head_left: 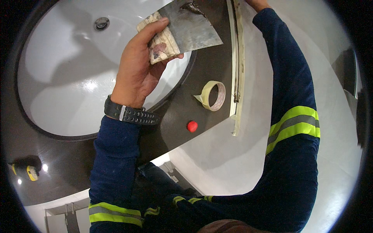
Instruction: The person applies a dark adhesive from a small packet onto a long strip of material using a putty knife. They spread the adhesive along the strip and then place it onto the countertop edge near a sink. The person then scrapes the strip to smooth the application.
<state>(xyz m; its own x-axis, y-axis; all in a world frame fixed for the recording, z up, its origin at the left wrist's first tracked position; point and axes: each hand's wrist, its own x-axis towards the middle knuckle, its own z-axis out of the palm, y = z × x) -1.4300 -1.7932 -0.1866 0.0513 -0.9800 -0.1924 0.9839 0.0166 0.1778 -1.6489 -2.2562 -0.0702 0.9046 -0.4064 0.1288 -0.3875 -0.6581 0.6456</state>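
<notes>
"Where's the scraper (196, 31)?"

"In the left hand (136, 66), fingers wrapped round its handle, above the edge of the sink (46, 97), blade toward the taped seam (240, 70)."

"Right hand (258, 4)?"

"Near that seam's far end; can't tell about its fingers."

"Room on the counter (173, 128)?"

"Bare between sink and tape roll (222, 95); red lump (192, 126) near the edge."

Access over the bench (175, 136) is limited at the top by the putty knife (196, 31) in the left hand (136, 66), whose blade spans from the washbasin (58, 105) rim toward the masking tape strip (241, 58). Below the blade, a passage leads between the two sleeves; the masking tape roll (206, 92) and small red round object (192, 126) obstruct it. The right sleeve (291, 89) bounds the right side. Left of the wrist, the basin bowl offers free room.
</notes>
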